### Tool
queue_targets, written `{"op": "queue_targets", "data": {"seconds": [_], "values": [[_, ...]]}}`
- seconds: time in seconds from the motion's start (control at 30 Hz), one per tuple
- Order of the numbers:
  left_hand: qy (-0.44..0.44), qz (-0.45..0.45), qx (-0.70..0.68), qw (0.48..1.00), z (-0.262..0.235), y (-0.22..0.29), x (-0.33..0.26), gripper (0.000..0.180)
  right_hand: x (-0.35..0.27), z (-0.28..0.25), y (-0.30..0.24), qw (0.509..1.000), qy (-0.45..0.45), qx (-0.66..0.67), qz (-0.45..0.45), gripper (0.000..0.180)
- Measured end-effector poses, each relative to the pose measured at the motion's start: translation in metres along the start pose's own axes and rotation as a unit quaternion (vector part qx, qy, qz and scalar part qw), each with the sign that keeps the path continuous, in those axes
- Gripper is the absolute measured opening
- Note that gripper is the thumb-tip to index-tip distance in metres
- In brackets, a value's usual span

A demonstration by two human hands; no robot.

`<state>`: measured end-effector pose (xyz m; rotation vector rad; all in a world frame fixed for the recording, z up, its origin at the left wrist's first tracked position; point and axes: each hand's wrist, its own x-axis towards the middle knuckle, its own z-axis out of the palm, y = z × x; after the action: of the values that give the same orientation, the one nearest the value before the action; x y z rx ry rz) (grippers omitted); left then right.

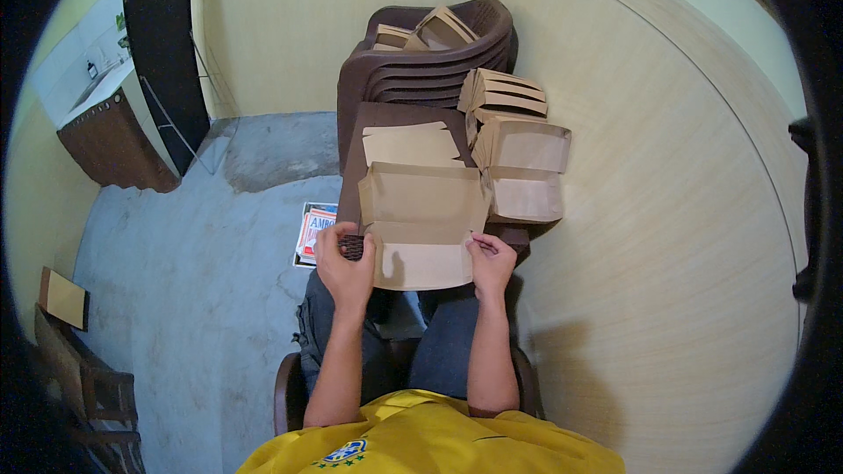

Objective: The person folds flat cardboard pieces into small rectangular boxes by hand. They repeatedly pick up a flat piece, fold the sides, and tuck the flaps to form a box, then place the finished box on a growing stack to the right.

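A brown cardboard box (421, 195), partly folded with its lid and side flaps raised, lies open before me, its near edge above my lap. At its near right corner my right hand (493, 265) is closed, pinching the side flap between thumb and fingers. My left hand (347, 268) is beside the near left corner, its thumb against the box edge and its fingers apart from the thumb. A dark ridged surface shows through that gap. Just beyond the box rests a flat cardboard sheet (408, 142) with slotted edges, on the dark brown table (351, 197).
Right of the table, folded boxes (527, 167) are piled by the pale wall. Behind stand stacked brown plastic chairs (421, 75) with more cardboard pieces (446, 28) on top. A container of printed papers (314, 233) sits at the table's left, over the blue-grey floor (202, 298).
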<state>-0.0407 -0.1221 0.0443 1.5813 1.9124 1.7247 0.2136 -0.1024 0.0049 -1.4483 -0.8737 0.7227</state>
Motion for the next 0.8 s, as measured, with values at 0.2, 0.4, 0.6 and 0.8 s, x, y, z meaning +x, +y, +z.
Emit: {"op": "queue_targets", "data": {"seconds": [0.2, 0.4, 0.6, 0.8], "values": [[-0.231, -0.282, -0.284, 0.887, 0.019, -0.033, -0.005, 0.050, -0.009, 0.007, -0.025, 0.993, 0.009, -0.112, -0.047, 0.020], [-0.080, -0.167, -0.284, 0.941, 0.031, 0.004, -0.032, 0.042, -0.038, 0.019, -0.069, 0.953, 0.042, -0.245, -0.171, 0.024], [-0.060, -0.042, -0.235, 0.969, 0.025, 0.064, -0.045, 0.032, -0.057, 0.051, -0.077, 0.970, -0.213, -0.037, -0.111, 0.027], [-0.117, 0.038, -0.197, 0.973, 0.016, 0.066, -0.044, 0.046, -0.038, 0.041, -0.052, 0.980, -0.173, 0.096, 0.014, 0.019]]}}
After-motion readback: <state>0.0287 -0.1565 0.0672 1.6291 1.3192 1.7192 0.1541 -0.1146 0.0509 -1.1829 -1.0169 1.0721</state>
